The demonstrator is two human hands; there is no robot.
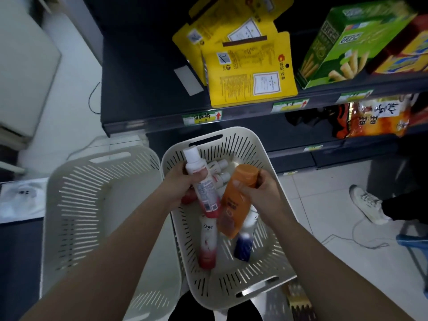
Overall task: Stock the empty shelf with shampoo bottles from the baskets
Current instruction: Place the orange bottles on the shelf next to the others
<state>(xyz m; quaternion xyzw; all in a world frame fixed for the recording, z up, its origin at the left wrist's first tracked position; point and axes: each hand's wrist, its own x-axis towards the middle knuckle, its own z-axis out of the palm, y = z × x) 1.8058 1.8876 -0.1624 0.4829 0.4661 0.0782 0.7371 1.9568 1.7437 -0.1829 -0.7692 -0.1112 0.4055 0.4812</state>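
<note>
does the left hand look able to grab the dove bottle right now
Probably not: the left hand grips a red-white bottle. The Dove bottle itself lies mostly uncovered in the basket.

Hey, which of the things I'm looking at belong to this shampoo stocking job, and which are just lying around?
Job: white-and-red bottle in the left hand, orange bottle in the right hand, Dove bottle and blue-and-white bottle in the basket, second basket, dark shelf.
Lying about: yellow packets, green box, orange snack bags, a bystander's shoe, floor cable.
</note>
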